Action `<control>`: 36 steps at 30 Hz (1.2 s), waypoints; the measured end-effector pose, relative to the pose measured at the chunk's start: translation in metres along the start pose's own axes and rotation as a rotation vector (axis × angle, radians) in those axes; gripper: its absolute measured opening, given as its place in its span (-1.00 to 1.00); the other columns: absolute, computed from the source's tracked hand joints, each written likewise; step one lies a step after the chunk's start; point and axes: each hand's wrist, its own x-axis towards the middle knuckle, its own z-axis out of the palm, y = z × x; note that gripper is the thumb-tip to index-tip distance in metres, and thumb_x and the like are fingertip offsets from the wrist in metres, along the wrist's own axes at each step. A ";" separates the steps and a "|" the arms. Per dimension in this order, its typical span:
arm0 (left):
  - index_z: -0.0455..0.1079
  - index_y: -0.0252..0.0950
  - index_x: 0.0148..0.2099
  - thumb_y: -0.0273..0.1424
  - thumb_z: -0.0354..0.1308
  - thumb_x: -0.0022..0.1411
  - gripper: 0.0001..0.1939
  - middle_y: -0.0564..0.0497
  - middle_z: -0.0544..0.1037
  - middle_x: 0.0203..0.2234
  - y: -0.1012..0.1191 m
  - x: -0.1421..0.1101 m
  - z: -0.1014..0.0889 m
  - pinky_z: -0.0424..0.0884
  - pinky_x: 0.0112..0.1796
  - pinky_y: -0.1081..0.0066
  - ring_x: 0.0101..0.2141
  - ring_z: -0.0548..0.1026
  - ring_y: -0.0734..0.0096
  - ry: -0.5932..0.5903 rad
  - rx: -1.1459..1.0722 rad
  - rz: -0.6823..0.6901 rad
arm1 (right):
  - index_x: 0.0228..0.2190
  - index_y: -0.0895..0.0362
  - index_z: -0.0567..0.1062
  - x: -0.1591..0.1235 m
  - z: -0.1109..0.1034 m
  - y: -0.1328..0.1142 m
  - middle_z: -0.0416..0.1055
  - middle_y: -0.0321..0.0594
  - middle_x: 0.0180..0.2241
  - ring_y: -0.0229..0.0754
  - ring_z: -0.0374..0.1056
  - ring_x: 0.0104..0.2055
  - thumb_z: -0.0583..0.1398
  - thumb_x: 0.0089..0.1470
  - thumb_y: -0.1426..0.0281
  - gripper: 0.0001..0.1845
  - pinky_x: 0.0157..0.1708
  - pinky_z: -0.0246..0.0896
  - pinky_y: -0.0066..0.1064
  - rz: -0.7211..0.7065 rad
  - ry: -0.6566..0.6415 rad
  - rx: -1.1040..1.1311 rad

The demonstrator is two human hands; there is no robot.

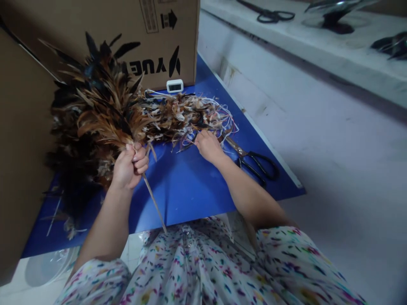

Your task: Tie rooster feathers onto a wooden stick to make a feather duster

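Observation:
My left hand (131, 164) is closed around a thin stick (154, 201) with brown feathers (103, 123) fanning out above the fist, like a feather duster. The stick's lower end points down toward my lap. My right hand (208, 146) reaches to the near edge of a long heap of loose feathers and pale strings (178, 116). Its fingers are pinched together at the strings; what lies between them is too small to make out. Black-handled scissors (254, 161) lie right of that hand, blades toward the heap.
A large cardboard box (178, 34) stands at the back of the blue table (190, 182). In front of it sits a small white digital display (174, 86). Another pair of scissors (275, 16) rests on the ledge (299, 38) at right. A dark feather mass covers the table's left.

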 end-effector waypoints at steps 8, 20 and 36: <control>0.23 -0.30 -0.34 -0.19 0.14 0.27 -0.71 0.22 0.10 -0.66 0.000 0.000 -0.005 -0.03 -0.76 0.66 -0.75 0.02 0.73 -0.029 -0.017 -0.022 | -0.41 0.12 0.32 0.000 -0.020 -0.001 0.47 -0.24 -0.44 -0.34 0.34 -0.48 0.16 0.18 0.27 -0.79 -0.45 0.20 -0.48 0.141 0.099 1.086; 0.23 -0.30 -0.34 -0.22 0.11 0.29 -0.74 0.20 0.11 -0.65 -0.002 0.004 -0.008 -0.02 -0.76 0.65 -0.75 0.03 0.70 -0.002 -0.058 -0.050 | -0.36 0.12 0.41 0.023 -0.095 0.010 0.49 -0.35 -0.49 -0.40 0.34 -0.51 0.36 -0.03 0.29 -0.74 -0.53 0.19 -0.55 0.071 0.147 1.214; 0.20 -0.30 -0.37 -0.23 0.18 0.24 -0.70 0.20 0.08 -0.64 -0.005 0.004 -0.013 -0.06 -0.75 0.66 -0.73 0.04 0.72 0.005 -0.063 -0.085 | -0.41 0.00 0.54 0.061 -0.208 -0.019 0.56 -0.53 -0.40 -0.42 0.44 -0.45 0.24 0.01 0.48 -0.88 -0.52 0.20 -0.47 -0.440 0.308 1.153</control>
